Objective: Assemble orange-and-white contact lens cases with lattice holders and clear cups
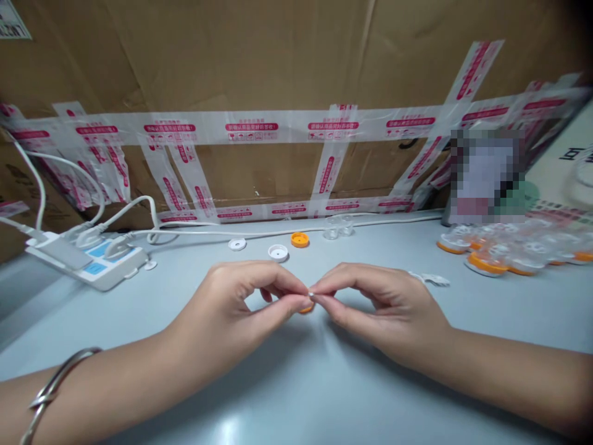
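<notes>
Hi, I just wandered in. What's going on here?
A person's left hand and right hand meet fingertip to fingertip at a tiny white piece, partly hidden by their grip. Just below shows a small orange round piece; whether it's held is unclear. Beyond, on the pale blue-grey tabletop, lie two white round pieces and an orange plastic ring. Clear, orange-based round pieces cluster to the right.

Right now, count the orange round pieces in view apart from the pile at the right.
2. The far orange piece lies on the table beyond the left hand; the near orange piece shows partly, by that hand's fingertips. The hands may hide others.
</notes>
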